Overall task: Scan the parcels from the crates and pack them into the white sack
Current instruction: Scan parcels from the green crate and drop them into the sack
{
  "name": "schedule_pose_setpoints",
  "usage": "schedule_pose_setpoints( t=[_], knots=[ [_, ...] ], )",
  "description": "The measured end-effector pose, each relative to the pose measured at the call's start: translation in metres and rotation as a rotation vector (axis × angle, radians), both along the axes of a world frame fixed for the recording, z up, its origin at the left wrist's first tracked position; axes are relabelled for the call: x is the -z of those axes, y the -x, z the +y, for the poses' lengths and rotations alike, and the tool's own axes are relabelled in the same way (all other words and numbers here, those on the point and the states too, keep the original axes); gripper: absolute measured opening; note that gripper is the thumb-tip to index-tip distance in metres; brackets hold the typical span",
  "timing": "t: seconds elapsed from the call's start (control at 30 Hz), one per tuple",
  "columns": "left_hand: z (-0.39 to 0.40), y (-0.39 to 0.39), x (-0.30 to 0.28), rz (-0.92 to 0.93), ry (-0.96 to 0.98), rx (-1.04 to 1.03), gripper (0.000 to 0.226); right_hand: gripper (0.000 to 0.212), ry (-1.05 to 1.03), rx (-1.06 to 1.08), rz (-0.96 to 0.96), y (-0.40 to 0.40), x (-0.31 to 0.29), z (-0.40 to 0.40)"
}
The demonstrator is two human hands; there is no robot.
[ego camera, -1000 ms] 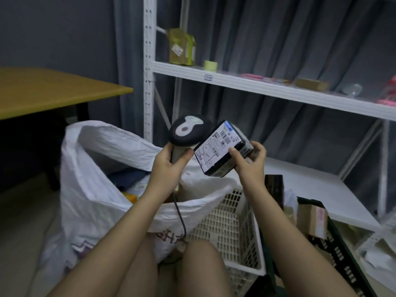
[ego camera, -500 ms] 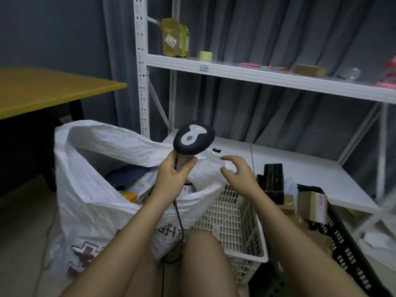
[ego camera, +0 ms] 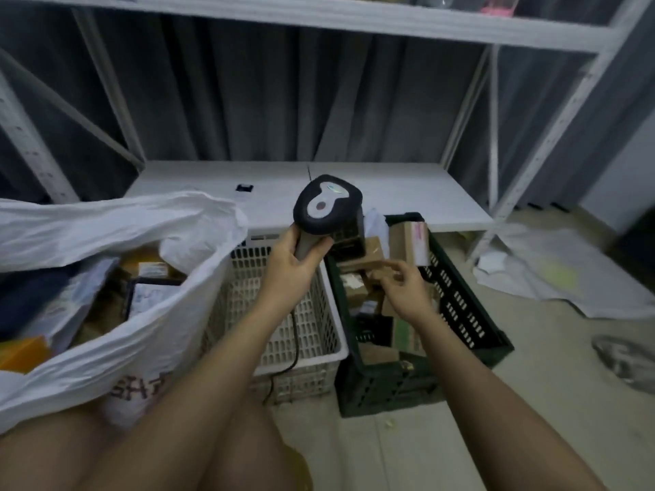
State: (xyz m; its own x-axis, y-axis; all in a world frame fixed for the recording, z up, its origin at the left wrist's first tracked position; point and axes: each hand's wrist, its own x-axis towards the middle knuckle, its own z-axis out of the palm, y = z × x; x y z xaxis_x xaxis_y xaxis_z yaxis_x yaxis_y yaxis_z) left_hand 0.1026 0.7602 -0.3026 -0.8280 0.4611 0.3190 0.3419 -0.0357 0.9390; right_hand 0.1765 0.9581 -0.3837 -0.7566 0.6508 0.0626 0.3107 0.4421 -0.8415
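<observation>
Risk first: my right hand (ego camera: 402,283), fingers loose and holding nothing, hovers over the green crate (ego camera: 457,306); parcels (ego camera: 375,253) there are stacked unevenly, so a careless grab could topple the pile. My left hand (ego camera: 296,264) grips the scanner (ego camera: 328,205) above the white crate (ego camera: 283,331), which sits just left of the green crate; its cable hangs into the white crate and could snag. White sack (ego camera: 117,221), left of the white crate, gapes open with parcels inside. Floor is pale, with loose paper right of the green crate; white shelving and grey curtain behind.
</observation>
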Motion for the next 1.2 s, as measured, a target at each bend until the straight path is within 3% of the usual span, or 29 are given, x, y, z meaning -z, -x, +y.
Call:
schedule_pose_setpoints(
  t=[0.4, 0.63, 0.73, 0.83, 0.93, 1.0, 1.1, 1.2],
  knots=[
    [0.063, 0.007, 0.132, -0.371, 0.153, 0.088, 0.029, 0.036, 0.070, 0.129, -0.414, -0.015, 0.137, 0.084],
    [0.063, 0.024, 0.164, -0.549, 0.145, -0.070, 0.014, 0.047, 0.242, 0.086, -0.125, 0.082, 0.127, 0.071],
    [0.061, 0.041, 0.163, -0.547, 0.125, -0.103, 0.017, 0.068, 0.274, 0.111, -0.029, 0.134, 0.110, 0.069],
    [0.058, 0.052, 0.165, -0.586, 0.090, -0.136, 0.020, 0.092, 0.063, 0.134, -0.128, 0.175, 0.099, 0.069],
    [0.058, 0.062, 0.167, -0.575, 0.082, -0.163, 0.022, 0.098, -0.356, 0.057, -0.270, 0.207, 0.094, 0.065],
    [0.057, 0.065, 0.168, -0.548, 0.087, -0.166, 0.023, 0.097, -0.511, -0.020, -0.409, 0.223, 0.098, 0.062],
    [0.055, 0.067, 0.170, -0.542, 0.072, -0.169, 0.023, 0.093, -0.474, 0.052, -0.513, 0.230, 0.110, 0.063],
    [0.051, 0.072, 0.171, -0.545, 0.044, -0.175, 0.023, 0.084, -0.387, 0.159, -0.412, 0.228, 0.114, 0.068]
  ],
)
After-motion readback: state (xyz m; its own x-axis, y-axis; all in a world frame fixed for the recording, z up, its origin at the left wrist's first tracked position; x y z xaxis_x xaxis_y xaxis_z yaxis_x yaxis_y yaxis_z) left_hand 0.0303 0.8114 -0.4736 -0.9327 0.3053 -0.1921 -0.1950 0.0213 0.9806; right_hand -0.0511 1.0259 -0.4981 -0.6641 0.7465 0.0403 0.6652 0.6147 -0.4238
